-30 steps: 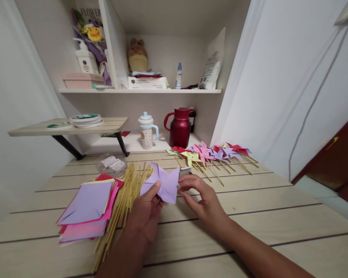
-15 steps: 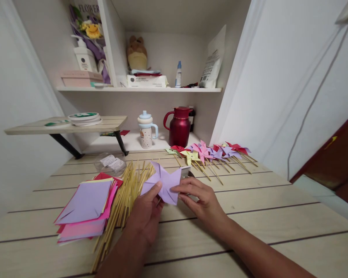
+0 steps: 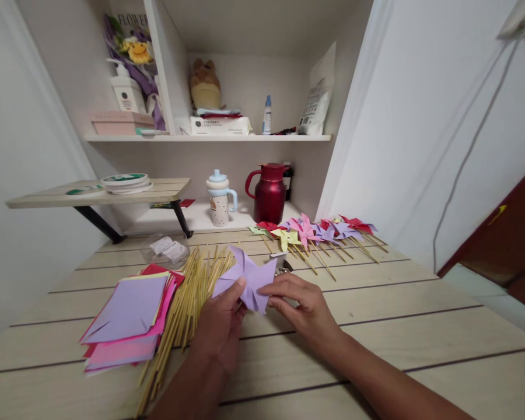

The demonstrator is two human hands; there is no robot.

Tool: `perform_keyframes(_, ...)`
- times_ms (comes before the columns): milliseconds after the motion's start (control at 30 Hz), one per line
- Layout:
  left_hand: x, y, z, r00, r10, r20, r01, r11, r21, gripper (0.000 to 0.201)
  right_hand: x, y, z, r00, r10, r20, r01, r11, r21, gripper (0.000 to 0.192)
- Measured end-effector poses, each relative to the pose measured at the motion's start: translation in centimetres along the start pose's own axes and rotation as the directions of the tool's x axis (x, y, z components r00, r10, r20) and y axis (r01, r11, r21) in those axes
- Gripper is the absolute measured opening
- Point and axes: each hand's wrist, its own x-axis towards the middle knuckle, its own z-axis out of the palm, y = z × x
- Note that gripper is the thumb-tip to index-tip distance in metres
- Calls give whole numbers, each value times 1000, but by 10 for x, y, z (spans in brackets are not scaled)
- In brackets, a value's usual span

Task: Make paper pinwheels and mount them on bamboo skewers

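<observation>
- The left hand [image 3: 221, 326] pinches the purple pinwheel [image 3: 249, 279] from below: the thumb lies over the paper near its middle and the other fingers are curled in behind it, closed on the sheet.
- The right hand [image 3: 304, 309] comes in from the right with its fingertips drawn together on the pinwheel's right-hand vane, a light closed pinch on the paper edge.
- The pinwheel is held up between both hands, just above the wooden table [image 3: 376, 326], in front of the person and near the far end of the bundle of sticks.
- It looks like thin folded paper: very light, soft, easy to crease or tear. The firmest place to grip is likely the layered centre where the folds meet; the free vane tips would bend under any squeeze.
- Just behind the pinwheel a small metal object [image 3: 283, 267] lies on the table; what it is cannot be made out.
- Left of the hands lies a bundle of thin bamboo sticks [image 3: 184, 309], and beside it a stack of coloured paper squares [image 3: 129, 318] with a purple sheet on top.
- Further back on the right, a row of finished pinwheels [image 3: 315, 232] on sticks lies on the table.
- Behind that stand a red jug [image 3: 269, 192] and a lidded cup [image 3: 220, 199].
</observation>
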Motion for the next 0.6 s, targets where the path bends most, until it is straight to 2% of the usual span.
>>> perform_keyframes(200, -3, -4, 2, 997, 42, 72, -45, 998, 38, 15, 2, -5, 1, 995, 95, -16, -94, 994, 49, 10)
perform_keyframes(367, -5, -5, 5, 994, 59, 90, -64, 997, 53, 21, 2, -5, 2, 981, 190, -43, -185, 978, 97, 11)
perform_keyframes(600, -6, -6, 6, 994, 67, 92, -73, 995, 72, 17, 2, -6, 4, 962, 268, -52, -257, 953, 160, 12)
